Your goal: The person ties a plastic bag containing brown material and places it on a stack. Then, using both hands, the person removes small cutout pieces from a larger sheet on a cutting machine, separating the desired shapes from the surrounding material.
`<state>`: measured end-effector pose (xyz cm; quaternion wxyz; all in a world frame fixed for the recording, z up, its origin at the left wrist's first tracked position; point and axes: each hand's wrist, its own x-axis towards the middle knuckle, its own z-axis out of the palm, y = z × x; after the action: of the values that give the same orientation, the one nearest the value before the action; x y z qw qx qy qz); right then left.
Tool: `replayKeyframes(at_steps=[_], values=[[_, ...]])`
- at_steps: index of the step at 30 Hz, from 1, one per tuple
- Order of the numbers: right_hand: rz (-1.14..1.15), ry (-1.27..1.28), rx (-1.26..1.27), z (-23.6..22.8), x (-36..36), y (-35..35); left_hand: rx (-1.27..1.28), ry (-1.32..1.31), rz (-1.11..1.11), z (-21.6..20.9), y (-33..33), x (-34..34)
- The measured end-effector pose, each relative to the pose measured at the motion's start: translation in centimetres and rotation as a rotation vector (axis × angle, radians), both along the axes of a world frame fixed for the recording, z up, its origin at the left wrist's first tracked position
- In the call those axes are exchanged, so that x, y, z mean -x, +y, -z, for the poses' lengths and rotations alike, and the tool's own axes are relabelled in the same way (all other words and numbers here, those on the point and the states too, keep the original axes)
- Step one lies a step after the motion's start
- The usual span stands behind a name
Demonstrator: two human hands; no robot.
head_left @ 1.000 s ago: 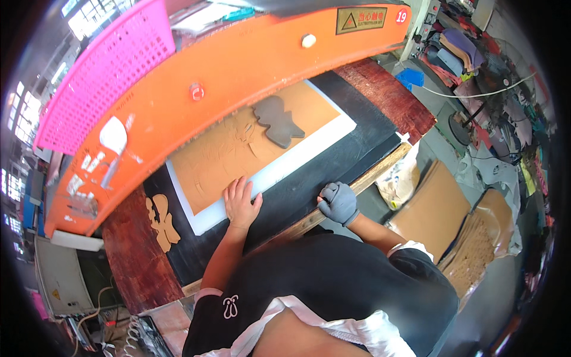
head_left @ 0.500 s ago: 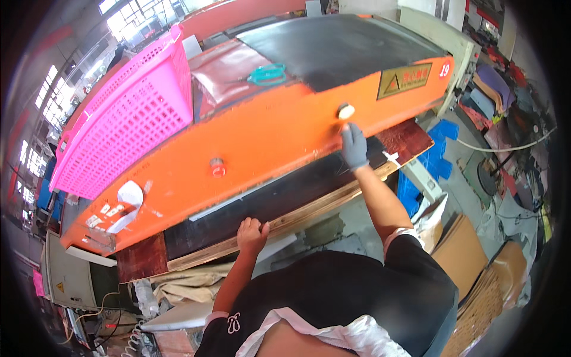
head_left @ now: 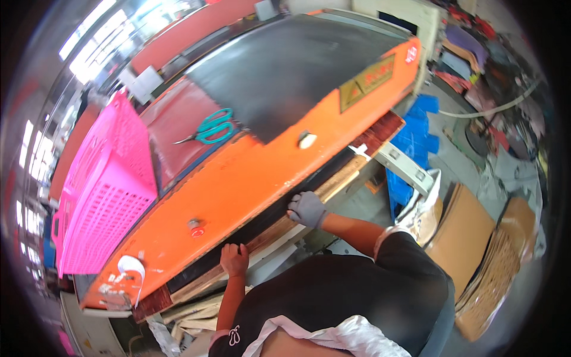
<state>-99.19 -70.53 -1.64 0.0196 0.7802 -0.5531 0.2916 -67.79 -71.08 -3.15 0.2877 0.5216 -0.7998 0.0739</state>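
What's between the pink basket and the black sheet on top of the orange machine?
In the head view, a dark red sheet lies between the pink basket and black sheet, with teal-handled scissors near the latter's edge.

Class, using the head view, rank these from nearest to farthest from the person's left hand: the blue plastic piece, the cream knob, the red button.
From the left hand:
1. Red button: up and to the left, on the orange machine's front.
2. Cream knob: up and to the right, along that front.
3. Blue plastic piece: far right.
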Motion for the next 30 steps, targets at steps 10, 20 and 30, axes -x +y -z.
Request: replayKeyframes(at_steps=[10,20,30], values=[[0.064,0.131,-0.031,0.2,-0.2,1.3,-0.135,0.067,-0.013,0.2,-0.3,-0.7],[0.129,0.1,-0.098,0.8,-0.3,9.6,-0.202,0.069,0.031,0.7,8.1,0.1],[0.199,-0.075,0.067,0.9,-0.5,26.7,-0.343,0.071,0.077,-0.1,26.0,1.4]])
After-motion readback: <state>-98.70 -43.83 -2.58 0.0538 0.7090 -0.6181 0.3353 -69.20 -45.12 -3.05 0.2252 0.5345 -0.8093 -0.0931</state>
